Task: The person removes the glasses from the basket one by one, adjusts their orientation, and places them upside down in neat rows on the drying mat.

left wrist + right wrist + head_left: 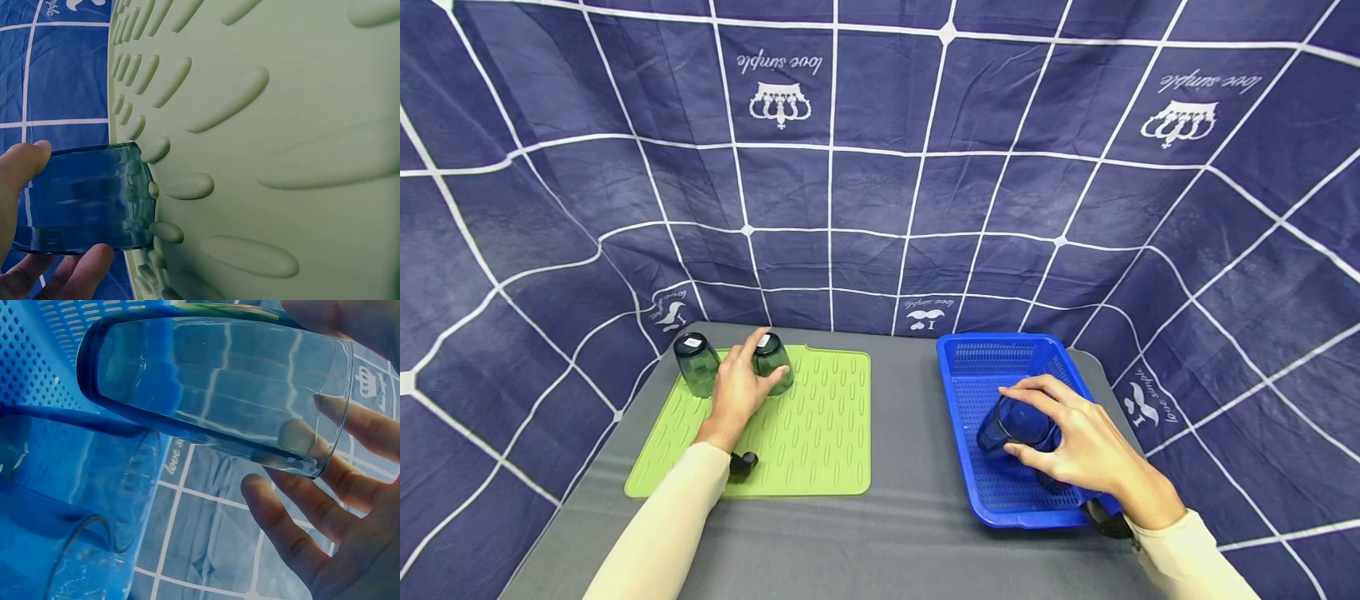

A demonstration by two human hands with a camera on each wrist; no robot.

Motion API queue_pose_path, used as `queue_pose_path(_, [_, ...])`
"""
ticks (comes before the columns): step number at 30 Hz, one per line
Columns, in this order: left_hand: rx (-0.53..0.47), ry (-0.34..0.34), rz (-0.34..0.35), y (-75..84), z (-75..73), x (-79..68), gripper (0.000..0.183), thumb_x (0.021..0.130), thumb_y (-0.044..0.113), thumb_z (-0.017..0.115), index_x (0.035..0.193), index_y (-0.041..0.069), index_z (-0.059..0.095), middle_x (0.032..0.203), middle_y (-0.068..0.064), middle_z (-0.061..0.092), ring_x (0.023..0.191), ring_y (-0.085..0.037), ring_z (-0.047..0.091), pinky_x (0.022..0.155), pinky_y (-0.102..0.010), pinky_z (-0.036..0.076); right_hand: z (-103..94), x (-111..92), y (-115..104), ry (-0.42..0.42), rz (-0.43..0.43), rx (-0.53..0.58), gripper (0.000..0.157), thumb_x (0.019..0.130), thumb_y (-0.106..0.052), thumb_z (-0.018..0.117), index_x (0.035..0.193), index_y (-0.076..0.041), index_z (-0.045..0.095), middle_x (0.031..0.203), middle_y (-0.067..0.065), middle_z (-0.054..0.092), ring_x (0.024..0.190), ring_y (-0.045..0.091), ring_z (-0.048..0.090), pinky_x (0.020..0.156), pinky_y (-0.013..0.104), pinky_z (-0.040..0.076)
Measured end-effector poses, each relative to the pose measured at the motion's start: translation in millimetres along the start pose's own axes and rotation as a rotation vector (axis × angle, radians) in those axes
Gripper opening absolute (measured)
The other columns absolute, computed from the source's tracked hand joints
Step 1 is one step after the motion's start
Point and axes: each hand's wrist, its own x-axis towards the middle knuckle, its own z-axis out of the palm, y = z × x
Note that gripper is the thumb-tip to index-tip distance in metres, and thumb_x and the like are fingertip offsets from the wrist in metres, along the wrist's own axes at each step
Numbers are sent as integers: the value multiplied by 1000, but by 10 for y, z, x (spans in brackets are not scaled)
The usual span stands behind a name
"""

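My left hand (741, 392) holds an upside-down greenish drinking glass (771, 354) on the light green drying mat (827, 433), thumb on one side and fingers on the other. In the left wrist view the rim of this glass (81, 197) meets the ridged mat. Another upturned glass (698, 368) stands just left of it. Over the blue basket (959, 433), my right hand (1090, 442) grips a tilted clear glass (1017, 421) near one end. More glasses (75, 462) lie in the basket beneath it, mostly hidden by the hand in the head view.
A grey cloth (910, 433) covers the table between mat and basket. Dark blue curtains (880, 192) with white grid lines close off the back and both sides. The basket has perforated walls and a raised rim.
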Motion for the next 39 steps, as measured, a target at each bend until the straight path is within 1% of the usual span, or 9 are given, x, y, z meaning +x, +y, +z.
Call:
queue_pose_path(5, [5,-6,-14,8,-2,-6,86,94,31,99,169,31,56,133,-34,71,121,-65,73,97,-79,61,-33,38,-22,13,0,2,83,71,-41,110,147,-28,80,139,-9,76,124,18,79,90,39,64])
queue_pose_path(9, [8,-2,-8,15,-6,3,86,96,32,98,169,29,55,133,-35,71,120,-66,73,95,-80,61,-66,74,-44,27,5,15,84,70,-40,110,148,-29,80,140,-8,77,124,17,79,90,38,64])
queue_pose_path(13, [10,2,-11,24,-16,-3,86,95,32,99,169,29,55,132,-35,71,119,-66,73,93,-80,62,-85,110,-75,41,10,31,85,70,-39,110,149,-29,80,140,-7,76,125,16,78,92,36,62])
queue_pose_path(17, [8,-9,-14,27,-17,5,87,95,31,99,170,30,54,132,-35,70,119,-66,73,94,-80,62,-80,149,-103,65,2,51,84,70,-36,110,148,-28,80,139,-6,77,126,18,76,94,36,60])
queue_pose_path(22, [0,-23,-14,31,-22,16,87,96,32,98,171,28,53,135,-37,69,120,-67,72,96,-81,61,-72,194,-158,80,2,72,84,71,-35,109,149,-27,80,140,-4,77,127,19,75,97,35,59])
queue_pose_path(26, [3,-58,-35,47,-47,19,88,98,32,97,173,28,51,138,-37,68,125,-67,70,99,-80,60,-81,221,-202,82,15,101,83,73,-36,108,150,-28,79,140,-4,77,129,19,75,105,24,55])
queue_pose_path(30, [8,-81,-50,65,-78,23,88,100,32,95,174,27,48,141,-37,66,127,-67,69,101,-80,60,-74,250,-231,96,2,152,85,74,-32,108,153,-26,78,142,-1,77,131,20,74,116,10,45])
queue_pose_path(34, [13,-94,-47,85,-88,38,87,102,32,92,175,26,46,143,-38,65,128,-68,69,102,-80,59,-49,274,-248,140,-37,210,88,75,-25,107,157,-23,76,141,5,76,129,22,73,121,7,41])
queue_pose_path(39, [21,-109,-66,117,-104,40,88,101,33,92,176,27,45,145,-37,65,127,-67,70,100,-80,60,-13,295,-263,220,-67,233,84,75,-21,104,154,-18,77,138,9,76,122,21,74,115,8,44])
